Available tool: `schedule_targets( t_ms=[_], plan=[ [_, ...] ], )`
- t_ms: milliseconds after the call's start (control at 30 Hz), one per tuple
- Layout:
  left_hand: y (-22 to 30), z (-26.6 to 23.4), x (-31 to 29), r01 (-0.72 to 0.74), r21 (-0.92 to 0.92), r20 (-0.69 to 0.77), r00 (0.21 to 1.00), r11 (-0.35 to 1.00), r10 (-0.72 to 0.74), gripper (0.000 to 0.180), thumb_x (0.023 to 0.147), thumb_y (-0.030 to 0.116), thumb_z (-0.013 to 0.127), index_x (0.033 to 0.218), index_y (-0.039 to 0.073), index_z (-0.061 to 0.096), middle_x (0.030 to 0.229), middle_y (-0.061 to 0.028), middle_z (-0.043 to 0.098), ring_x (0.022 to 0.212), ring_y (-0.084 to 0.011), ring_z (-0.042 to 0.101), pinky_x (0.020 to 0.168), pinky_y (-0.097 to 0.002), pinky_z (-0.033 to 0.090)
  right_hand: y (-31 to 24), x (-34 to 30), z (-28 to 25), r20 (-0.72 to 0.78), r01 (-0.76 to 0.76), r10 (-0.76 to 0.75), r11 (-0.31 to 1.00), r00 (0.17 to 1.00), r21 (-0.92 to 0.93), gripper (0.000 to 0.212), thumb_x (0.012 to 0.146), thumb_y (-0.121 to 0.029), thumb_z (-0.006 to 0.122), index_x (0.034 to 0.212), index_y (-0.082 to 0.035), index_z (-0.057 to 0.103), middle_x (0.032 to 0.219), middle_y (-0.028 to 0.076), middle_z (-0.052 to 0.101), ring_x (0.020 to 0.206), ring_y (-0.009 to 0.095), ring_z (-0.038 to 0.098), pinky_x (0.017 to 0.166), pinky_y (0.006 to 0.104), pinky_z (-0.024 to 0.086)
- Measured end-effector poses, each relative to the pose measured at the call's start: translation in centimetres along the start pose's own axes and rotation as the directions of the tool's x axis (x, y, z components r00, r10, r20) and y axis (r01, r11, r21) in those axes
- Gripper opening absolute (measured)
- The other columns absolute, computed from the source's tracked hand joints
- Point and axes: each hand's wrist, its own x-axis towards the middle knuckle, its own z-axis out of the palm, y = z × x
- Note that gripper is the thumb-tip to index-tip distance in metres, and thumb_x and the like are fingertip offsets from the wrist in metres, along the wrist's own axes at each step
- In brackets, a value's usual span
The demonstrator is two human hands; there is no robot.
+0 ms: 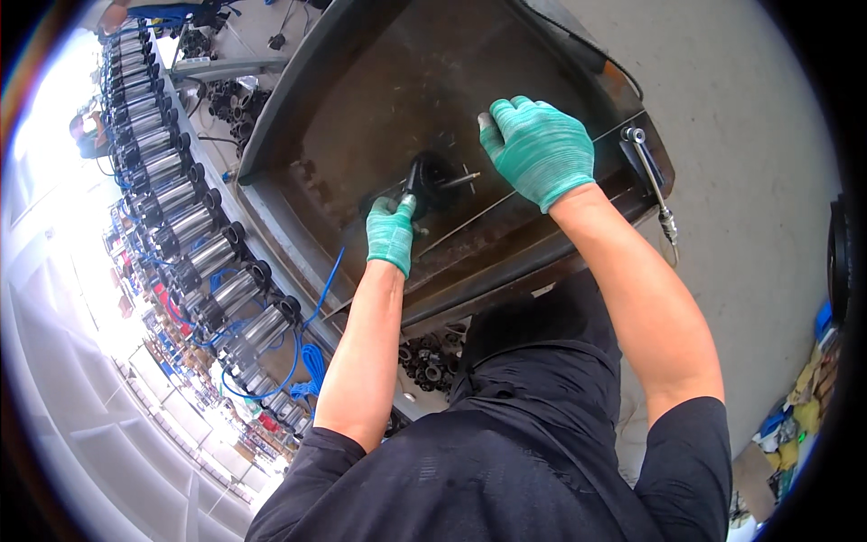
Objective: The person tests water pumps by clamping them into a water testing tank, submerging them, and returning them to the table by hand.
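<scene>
My left hand (390, 237), in a green knit glove, is closed on a black round part (432, 181) in the tank (361, 99) of brownish water. A thin metal shaft (459, 181) sticks out of the part toward the right, with a short crosswise pin near its end. The part's lower side is dark and hard to make out. My right hand (540, 152), gloved the same way, hovers over the right side of the tank, back upward. Its thumb stands apart from the loosely bent fingers, and nothing shows in it.
Along the left runs a long row of silver cylinders with black ends (194, 262), with blue cable (312, 366) beside it. A chrome hand tool on a hose (648, 172) rests at the tank's right corner. Black parts (432, 361) lie below the near edge.
</scene>
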Motion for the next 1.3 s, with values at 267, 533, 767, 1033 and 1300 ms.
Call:
schedule_targets(
  t_ms=[267, 533, 767, 1033, 1300],
  plan=[
    [-0.2, 0.2, 0.2, -0.011, 0.003, -0.007, 1.000, 1.000, 0.011, 0.024, 0.095, 0.013, 0.070, 0.087, 0.008, 0.048, 0.077, -0.0043, 0.054, 0.054, -0.0152, 0.052, 0.046, -0.0335, 0.057, 0.0, 0.0, 0.0, -0.004, -0.017, 0.017, 1.000, 1.000, 0.000, 0.024, 0.097, -0.031, 0.059, 0.084, -0.012, 0.066, 0.079, 0.009, 0.067, 0.073, 0.029, 0.068, 0.063, 0.0423, 0.056],
    [0.1, 0.3, -0.2, -0.038, 0.040, -0.023, 0.999, 0.998, 0.039, 0.024, 0.094, 0.014, 0.071, 0.087, 0.006, 0.050, 0.074, -0.0043, 0.051, 0.052, -0.0150, 0.051, 0.045, -0.0329, 0.054, -0.2, 0.1, -0.1, 0.037, -0.002, 0.003, 1.000, 0.999, -0.021, 0.028, 0.099, -0.033, 0.057, 0.086, -0.010, 0.068, 0.082, 0.010, 0.070, 0.075, 0.028, 0.070, 0.065, 0.0405, 0.059],
    [0.4, 0.5, -0.3, -0.041, 0.015, -0.036, 0.998, 0.999, 0.041, 0.027, 0.094, 0.015, 0.072, 0.084, 0.008, 0.048, 0.073, -0.0034, 0.049, 0.050, -0.0146, 0.049, 0.045, -0.0333, 0.054, 0.0, 0.1, -0.1, 0.005, -0.007, 0.007, 1.000, 1.000, -0.004, 0.027, 0.098, -0.033, 0.057, 0.085, -0.011, 0.067, 0.082, 0.011, 0.069, 0.074, 0.029, 0.070, 0.065, 0.0426, 0.058],
    [2.6, -5.2, -3.5, -0.155, -0.136, -0.062, 0.987, 0.978, 0.148, 0.024, 0.095, 0.013, 0.067, 0.082, 0.012, 0.047, 0.061, 0.0014, 0.047, 0.045, -0.0089, 0.047, 0.038, -0.0279, 0.046, -0.5, 0.1, -0.9, -0.008, 0.023, -0.023, 1.000, 1.000, -0.012, 0.030, 0.098, -0.037, 0.056, 0.086, -0.012, 0.067, 0.083, 0.010, 0.070, 0.076, 0.032, 0.069, 0.066, 0.0456, 0.056],
    [6.1, -10.1, -14.9, -0.398, -0.091, -0.250, 0.896, 0.913, 0.366, 0.023, 0.096, 0.011, 0.067, 0.083, 0.008, 0.048, 0.063, 0.0021, 0.045, 0.046, -0.0075, 0.046, 0.041, -0.0260, 0.044, -8.1, -3.4, -7.2, 0.155, 0.063, -0.259, 0.672, 0.953, 0.738, 0.032, 0.093, -0.027, 0.070, 0.119, -0.009, 0.068, 0.099, 0.016, 0.073, 0.088, 0.034, 0.071, 0.078, 0.0385, 0.056]
  ],
)
